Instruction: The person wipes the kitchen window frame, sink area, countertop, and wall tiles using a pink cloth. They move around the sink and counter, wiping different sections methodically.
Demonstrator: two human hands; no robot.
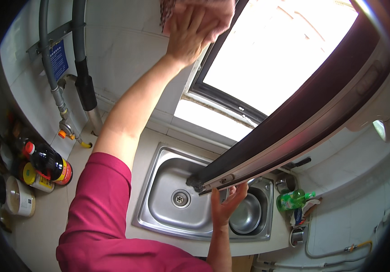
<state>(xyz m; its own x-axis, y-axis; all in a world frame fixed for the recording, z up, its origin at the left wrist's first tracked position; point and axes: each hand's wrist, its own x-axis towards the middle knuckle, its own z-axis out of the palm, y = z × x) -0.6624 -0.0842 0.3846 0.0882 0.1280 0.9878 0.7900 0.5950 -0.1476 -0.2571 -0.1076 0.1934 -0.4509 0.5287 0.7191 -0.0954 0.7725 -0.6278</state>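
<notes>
High at the top of the view, my left hand presses a pink cloth with its fingers spread over it. The cloth lies against the white tiled wall, beside the window frame. My right hand grips the lower end of a dark, long window sash, which slants inward over the sink. Its thumb is on the near side, and the other fingers are partly hidden behind the edge. Beneath the sash end is a stainless steel double sink. A metal bowl sits in the smaller basin.
Grey pipes with a valve run down the left wall. A soy sauce bottle and several jars stand at the left. Right of the sink are a green soap bottle and metal cups.
</notes>
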